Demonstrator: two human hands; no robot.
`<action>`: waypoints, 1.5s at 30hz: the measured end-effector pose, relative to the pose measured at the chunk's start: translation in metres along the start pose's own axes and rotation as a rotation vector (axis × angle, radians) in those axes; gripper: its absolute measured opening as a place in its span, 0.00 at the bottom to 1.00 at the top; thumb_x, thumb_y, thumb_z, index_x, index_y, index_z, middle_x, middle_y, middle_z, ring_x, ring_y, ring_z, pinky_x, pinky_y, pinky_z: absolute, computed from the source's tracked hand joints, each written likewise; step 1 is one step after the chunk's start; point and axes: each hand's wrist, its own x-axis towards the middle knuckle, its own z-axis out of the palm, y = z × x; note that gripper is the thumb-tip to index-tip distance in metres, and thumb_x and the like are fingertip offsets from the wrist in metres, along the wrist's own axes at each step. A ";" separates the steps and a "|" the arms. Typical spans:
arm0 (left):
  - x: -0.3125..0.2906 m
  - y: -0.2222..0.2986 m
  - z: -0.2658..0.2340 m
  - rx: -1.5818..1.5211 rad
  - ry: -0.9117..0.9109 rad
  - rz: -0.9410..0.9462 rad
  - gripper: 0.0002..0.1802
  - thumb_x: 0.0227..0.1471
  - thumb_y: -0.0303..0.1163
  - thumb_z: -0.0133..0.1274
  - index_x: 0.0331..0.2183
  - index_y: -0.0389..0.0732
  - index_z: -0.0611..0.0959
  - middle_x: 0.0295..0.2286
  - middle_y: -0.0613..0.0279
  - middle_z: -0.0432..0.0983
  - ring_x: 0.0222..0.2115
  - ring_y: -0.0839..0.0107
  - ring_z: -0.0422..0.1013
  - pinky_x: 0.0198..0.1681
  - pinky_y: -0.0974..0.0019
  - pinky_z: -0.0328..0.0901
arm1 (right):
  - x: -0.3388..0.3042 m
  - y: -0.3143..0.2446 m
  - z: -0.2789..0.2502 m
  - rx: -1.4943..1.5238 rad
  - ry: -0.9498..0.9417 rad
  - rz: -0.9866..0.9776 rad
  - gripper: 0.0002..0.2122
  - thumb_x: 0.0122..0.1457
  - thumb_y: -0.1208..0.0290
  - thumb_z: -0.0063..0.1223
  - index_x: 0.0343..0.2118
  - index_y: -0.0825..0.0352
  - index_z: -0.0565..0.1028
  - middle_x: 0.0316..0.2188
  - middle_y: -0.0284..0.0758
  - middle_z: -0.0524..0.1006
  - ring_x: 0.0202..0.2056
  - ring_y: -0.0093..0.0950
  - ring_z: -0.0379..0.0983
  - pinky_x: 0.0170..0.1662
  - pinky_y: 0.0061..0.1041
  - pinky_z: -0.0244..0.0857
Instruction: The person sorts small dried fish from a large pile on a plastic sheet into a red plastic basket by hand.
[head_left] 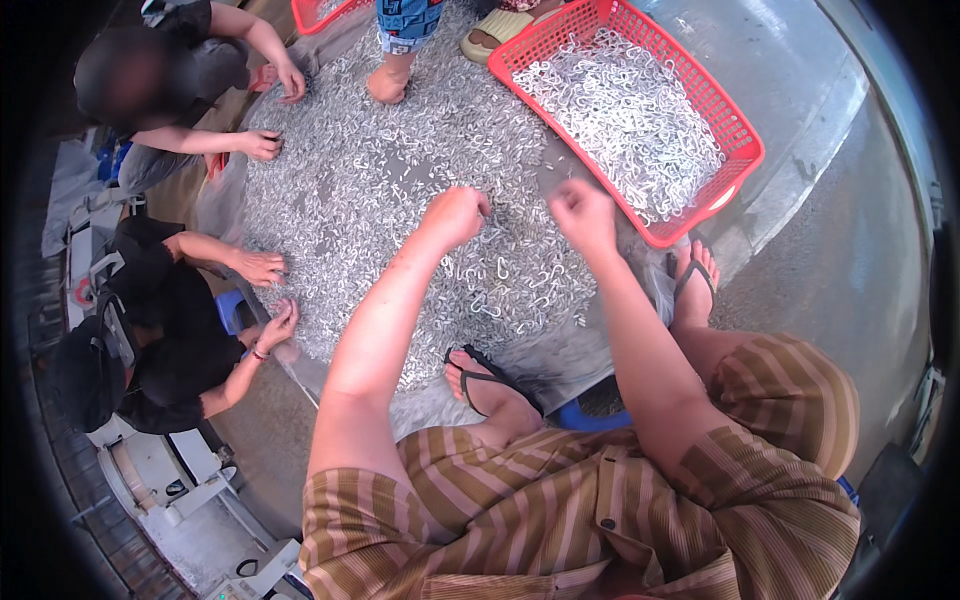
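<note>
Although the left hand [457,217] and blurred right hand [584,212] were half-curled, whatever they held could not be told; the pale hooks [503,268], strewn below them beside the red basket [727,122], looked light, stiff and slippery, best pinched mid-shank.

Right hand [584,214] at 1 o'clock: smeared by motion; whether it pinches anything unclear. Left hand [456,217] at 12: palm side hidden, so contents unseen. Hooks [502,268]: many too small to make out singly. Basket [738,150] at 1: bottom hidden beneath hooks. Second basket [308,20] at 11: cut by top edge. Blue sleeve [410,20] near 12: wearer cut off above. Co-worker's head [135,75] at 10: blurred. Blue object [585,417] between 4 and 5: mostly hidden behind shorts [520,480], kind unclear.
</note>
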 end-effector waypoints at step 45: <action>-0.036 0.011 0.073 -0.206 0.025 0.211 0.16 0.36 0.35 0.62 0.31 0.41 0.78 0.26 0.58 0.73 0.29 0.63 0.72 0.33 0.61 0.66 | -0.009 0.065 0.009 0.002 -0.433 0.176 0.06 0.45 0.70 0.53 0.23 0.68 0.76 0.17 0.38 0.75 0.24 0.32 0.74 0.29 0.28 0.69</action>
